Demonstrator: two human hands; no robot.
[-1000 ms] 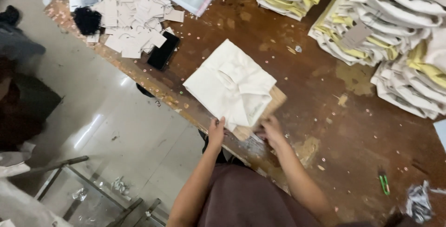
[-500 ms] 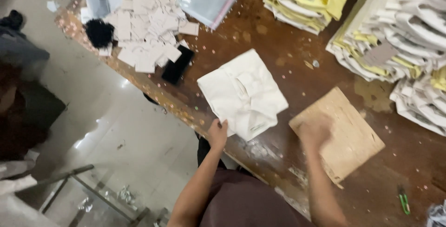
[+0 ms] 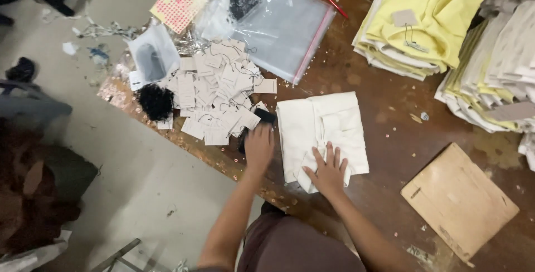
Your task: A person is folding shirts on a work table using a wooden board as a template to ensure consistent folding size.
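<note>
The right hand point(image 3: 330, 170) presses spread fingers flat on the near edge of the folded cream garment point(image 3: 322, 133), pinning its fold, while the left hand point(image 3: 259, 148), fingers loosely extended, reaches toward the paper tags point(image 3: 217, 91) just left of it.

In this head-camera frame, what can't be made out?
- Dark object under the left hand: mostly covered by the hand, kind unclear.
- Writing on the paper tags: too small.
- Garment type of the white cloth under the right hand: folded, so its shape is hidden.
- Grey stack: cut off by the right edge.
- Contents of the plastic bag: blurred by glare.
</note>
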